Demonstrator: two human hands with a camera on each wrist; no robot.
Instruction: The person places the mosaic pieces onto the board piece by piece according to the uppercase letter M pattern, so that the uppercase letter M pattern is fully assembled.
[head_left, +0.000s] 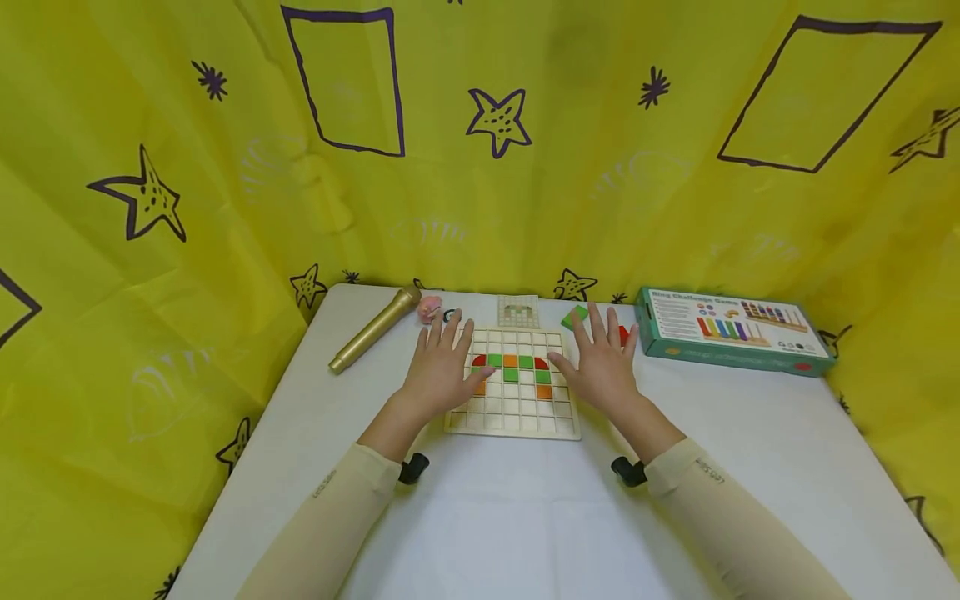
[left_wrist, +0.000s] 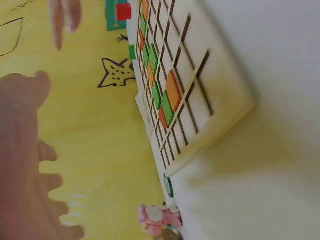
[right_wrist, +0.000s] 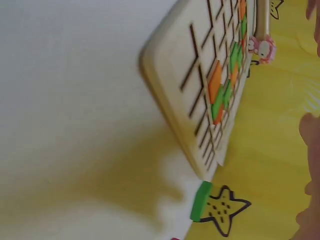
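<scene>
A pale wooden grid board [head_left: 517, 427] lies on the white table, with red, green and orange pieces set in its cells in an arch-like pattern. Over the board's left side hovers my left hand [head_left: 437, 375], its fingers spread and holding nothing. My right hand [head_left: 604, 375] is held likewise above the right edge, also with spread fingers. Both wrist views show the hands raised off the board and table. Behind the board is a pattern card [head_left: 518, 304] with a similar picture. A green block [head_left: 574, 317] and a red block [head_left: 623, 335], partly hidden, lie by my right fingers.
To the left lies a gold microphone [head_left: 375, 331], beside a pink figurine [left_wrist: 159, 218] and a small dark round item [left_wrist: 168, 186]. A green game box [head_left: 738, 331] lies at the right. A yellow curtain [head_left: 480, 208] hangs along the table's back and sides.
</scene>
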